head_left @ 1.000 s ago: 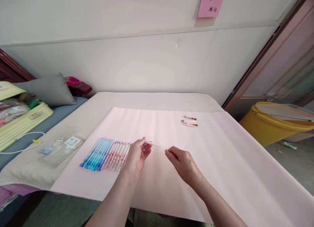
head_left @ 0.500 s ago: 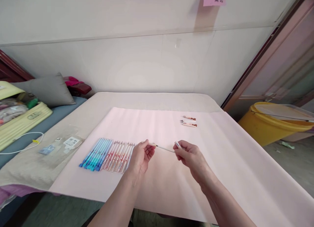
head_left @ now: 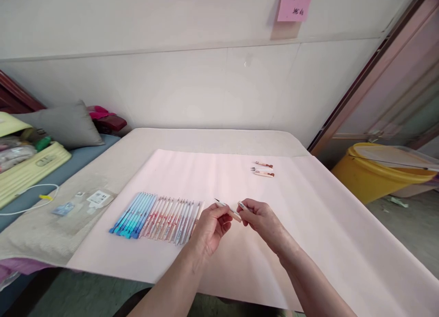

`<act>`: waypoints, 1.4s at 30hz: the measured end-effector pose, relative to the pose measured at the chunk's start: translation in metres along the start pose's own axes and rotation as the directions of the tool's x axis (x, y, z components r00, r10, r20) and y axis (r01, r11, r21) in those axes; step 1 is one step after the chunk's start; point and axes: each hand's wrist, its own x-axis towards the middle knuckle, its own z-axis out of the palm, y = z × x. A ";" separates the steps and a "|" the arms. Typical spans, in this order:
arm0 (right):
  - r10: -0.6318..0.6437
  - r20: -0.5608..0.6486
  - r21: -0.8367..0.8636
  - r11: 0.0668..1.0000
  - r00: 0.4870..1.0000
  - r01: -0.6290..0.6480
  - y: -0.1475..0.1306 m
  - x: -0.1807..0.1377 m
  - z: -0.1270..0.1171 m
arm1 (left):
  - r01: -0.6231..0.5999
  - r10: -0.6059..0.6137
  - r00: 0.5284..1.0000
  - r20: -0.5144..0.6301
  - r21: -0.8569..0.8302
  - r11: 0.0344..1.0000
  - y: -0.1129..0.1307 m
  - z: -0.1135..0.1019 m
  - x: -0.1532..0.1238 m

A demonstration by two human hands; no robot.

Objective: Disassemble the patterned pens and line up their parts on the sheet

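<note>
My left hand is closed round a pale peach pen part, with a thin dark-tipped refill sticking out past the thumb. Close by on the right, my right hand pinches a short white pen piece; its fingertips are beside the peach part, and whether they touch is unclear. Left of my hands lies a row of blue pens and white-and-pink pens, partly behind my left wrist. Farther back are several loose pen parts, some peach with brown ends, some thin and white.
A pink sheet covers much of the cream table. A clear plastic packet lies at left, near a white cable. On the floor to the right stands a yellow bin; a pink note hangs on the wall.
The thin white refill stretched between my hands before; now its dark tip points up-left from my left hand. My left hand has moved right, closer to my right hand.
</note>
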 end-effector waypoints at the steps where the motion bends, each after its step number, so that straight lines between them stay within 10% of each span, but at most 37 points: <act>1: 0.000 0.001 -0.031 1.000 1.000 0.000 0.000 0.000 -0.001 | -0.006 0.006 1.000 -0.025 0.000 1.000 -0.001 -0.001 0.001; 9: -0.177 -0.096 -0.497 0.861 0.980 0.107 0.010 0.007 0.001 | 0.059 -0.051 0.997 -0.064 0.126 0.990 -0.018 -0.003 0.002; 19: -0.131 0.209 -0.561 0.796 0.969 0.228 0.018 -0.003 0.009 | -0.055 0.052 0.998 0.048 0.078 0.995 -0.025 0.004 -0.001; 31: -0.144 0.177 -0.891 0.397 0.974 0.221 0.038 0.006 0.032 | -0.036 0.034 0.999 0.022 0.131 0.991 -0.030 0.005 0.009; 42: -0.105 0.066 -0.982 0.169 0.992 0.084 0.074 0.096 -0.090 | 0.034 -0.024 0.997 -0.076 0.138 0.990 -0.009 -0.007 0.013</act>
